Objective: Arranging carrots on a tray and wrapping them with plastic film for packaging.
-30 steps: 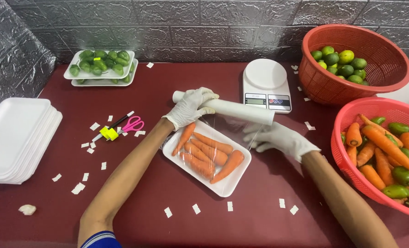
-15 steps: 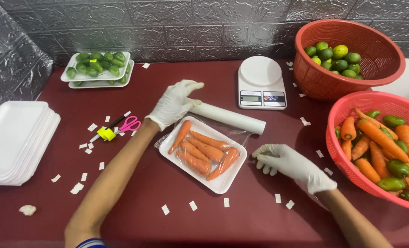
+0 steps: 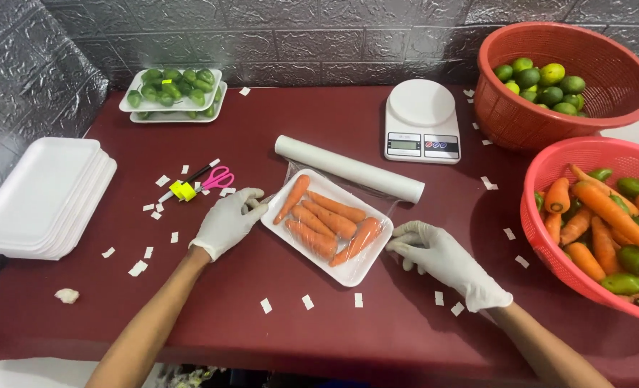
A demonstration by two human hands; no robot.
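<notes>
A white foam tray [image 3: 348,271] holds several carrots [image 3: 326,221] under clear film in the middle of the dark red table. My left hand [image 3: 227,222], in a white glove, rests at the tray's left edge with fingers touching it. My right hand [image 3: 438,253], also gloved, presses at the tray's right corner, pinching the film there. A white roll of cling film [image 3: 348,169] lies just behind the tray, with film running from it over the carrots.
A stack of empty foam trays [image 3: 39,194] sits at the left. Pink scissors [image 3: 215,177] and a yellow tool [image 3: 182,190] lie near my left hand. A scale [image 3: 421,118], a tray of green fruit [image 3: 174,92], a lime basket [image 3: 624,68] and a carrot basket [image 3: 549,169] surround the work spot. Paper scraps are scattered about.
My left hand came off the film roll and dropped to the tray's left edge. My right hand slid from over the tray to its right corner. The film now covers the carrots.
</notes>
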